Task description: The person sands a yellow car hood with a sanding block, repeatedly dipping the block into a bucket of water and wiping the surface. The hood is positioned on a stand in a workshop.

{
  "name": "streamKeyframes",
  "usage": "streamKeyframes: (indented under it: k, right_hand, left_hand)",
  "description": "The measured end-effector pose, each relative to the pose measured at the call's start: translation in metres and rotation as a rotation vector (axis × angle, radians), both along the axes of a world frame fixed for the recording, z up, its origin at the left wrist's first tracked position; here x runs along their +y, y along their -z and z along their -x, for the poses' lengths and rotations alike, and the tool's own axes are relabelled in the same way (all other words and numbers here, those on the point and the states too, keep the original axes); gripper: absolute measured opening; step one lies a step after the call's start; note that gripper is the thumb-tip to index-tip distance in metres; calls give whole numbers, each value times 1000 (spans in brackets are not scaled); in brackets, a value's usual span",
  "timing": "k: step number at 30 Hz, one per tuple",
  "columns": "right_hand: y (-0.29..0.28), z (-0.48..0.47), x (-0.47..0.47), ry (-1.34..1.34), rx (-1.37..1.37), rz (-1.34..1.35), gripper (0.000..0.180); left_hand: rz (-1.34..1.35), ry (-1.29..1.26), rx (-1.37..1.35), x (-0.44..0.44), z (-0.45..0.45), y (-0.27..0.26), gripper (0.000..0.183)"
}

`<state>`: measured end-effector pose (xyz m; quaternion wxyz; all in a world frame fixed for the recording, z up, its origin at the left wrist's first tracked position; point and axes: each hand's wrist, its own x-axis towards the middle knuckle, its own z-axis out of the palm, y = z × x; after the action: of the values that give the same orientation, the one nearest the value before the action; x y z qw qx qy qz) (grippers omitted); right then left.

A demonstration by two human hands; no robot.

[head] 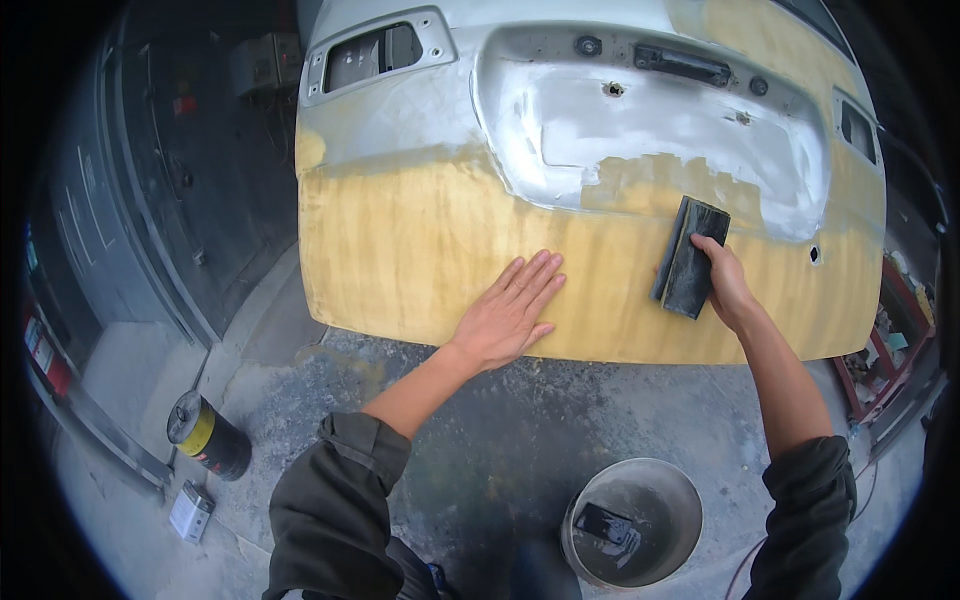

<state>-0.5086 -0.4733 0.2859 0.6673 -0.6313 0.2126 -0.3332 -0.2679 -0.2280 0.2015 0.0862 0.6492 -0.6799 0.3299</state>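
Note:
Before me is a vehicle's tailgate panel [405,247], its lower part coated in yellow filler and its upper part grey and silver. My left hand [510,311] lies flat on the yellow surface, fingers slightly apart and holding nothing. To the right, my right hand [724,277] grips a dark sanding block [694,259], with the thumb on its face and the fingers hidden behind. The block is tilted at the panel below the licence-plate recess [570,142]; whether it touches the surface I cannot tell.
A round bucket [694,517] holding a dark block stands on the stained floor [465,450] near my legs. At left are a black and yellow can [208,435] and a small metal tin [192,512]. A red-framed cart [889,345] with assorted items stands right of the panel.

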Motion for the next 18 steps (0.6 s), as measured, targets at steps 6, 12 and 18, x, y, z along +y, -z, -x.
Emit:
streamKeyframes:
  k: [6,12,18]
  right_hand:
    - [-32,-28,54,41,164,172,30]
    - [-43,-131,120,242,-122,1852,55]
    - [41,-146,107,440,234,2122,69]
  left_hand:
    - [40,-24,48,13,6,16,74]
    - [73,-56,170,30,22,49,74]
    - [119,-134,769,128,62,162,78]
